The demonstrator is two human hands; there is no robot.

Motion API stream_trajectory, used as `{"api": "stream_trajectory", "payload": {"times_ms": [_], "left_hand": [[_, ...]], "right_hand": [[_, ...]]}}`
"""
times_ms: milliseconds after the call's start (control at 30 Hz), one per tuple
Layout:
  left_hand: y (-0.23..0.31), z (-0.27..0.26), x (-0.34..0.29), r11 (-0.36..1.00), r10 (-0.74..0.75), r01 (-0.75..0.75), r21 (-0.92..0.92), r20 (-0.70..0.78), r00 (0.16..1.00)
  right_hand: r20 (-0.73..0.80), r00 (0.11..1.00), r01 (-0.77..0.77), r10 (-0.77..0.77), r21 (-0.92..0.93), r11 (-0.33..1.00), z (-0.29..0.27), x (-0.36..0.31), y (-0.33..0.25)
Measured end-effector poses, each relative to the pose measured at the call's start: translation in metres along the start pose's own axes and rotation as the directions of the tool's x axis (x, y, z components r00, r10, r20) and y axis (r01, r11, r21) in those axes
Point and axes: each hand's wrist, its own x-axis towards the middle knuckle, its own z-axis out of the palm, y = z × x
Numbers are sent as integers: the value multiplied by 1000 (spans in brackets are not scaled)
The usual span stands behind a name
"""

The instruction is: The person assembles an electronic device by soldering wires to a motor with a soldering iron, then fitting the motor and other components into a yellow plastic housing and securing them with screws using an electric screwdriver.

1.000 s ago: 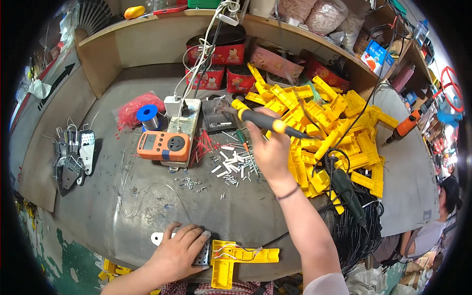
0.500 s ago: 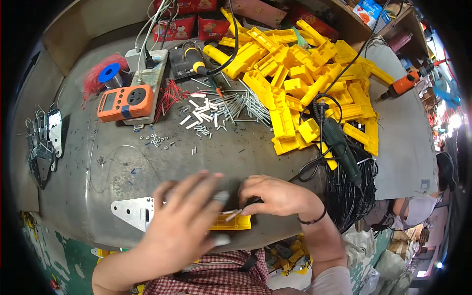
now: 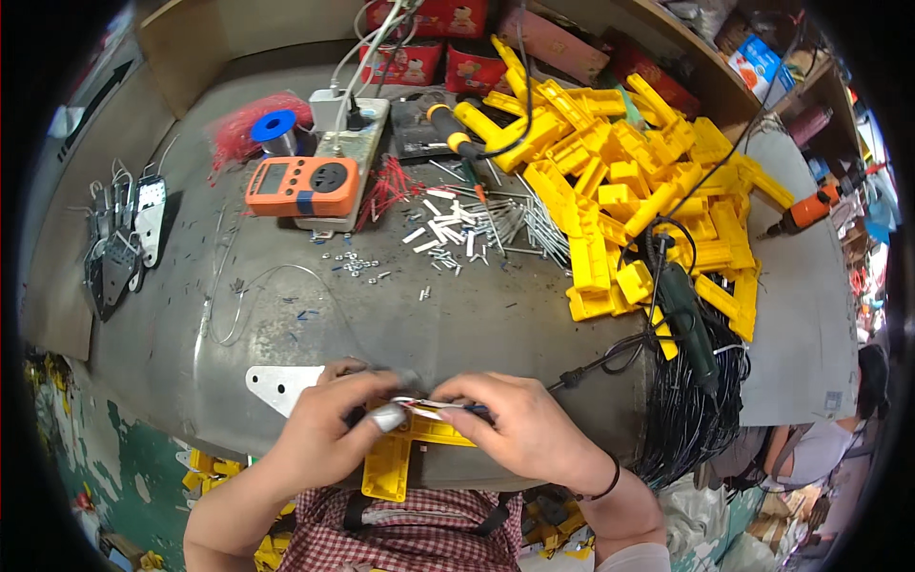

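At the near edge of the desk (image 3: 286, 324) we hold a yellow plastic bracket (image 3: 396, 448) between both hands; our left hand (image 3: 334, 429) pinches a thin red-and-white wire (image 3: 419, 404) over it with thumb and fingers clenched, and our right hand (image 3: 519, 424) grasps the wire's other end just beside. A flat metal plate (image 3: 272, 386) lies touching the left hand. Toward the far right corner sits a pile of yellow brackets (image 3: 639, 191); an orange meter (image 3: 303, 186) rests near the far edge
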Motion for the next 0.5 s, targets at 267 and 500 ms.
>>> {"api": "stream_trajectory", "payload": {"times_ms": [267,500], "left_hand": [[-2,6,10,919,278,-251,305,-48,959],[-3,8,9,887,363,-311,342,-99,926]], "right_hand": [[-182,980,34,-80,-244,969,12,-5,0],[-310,949,-5,-54,-187,982,20,-4,3]]}}
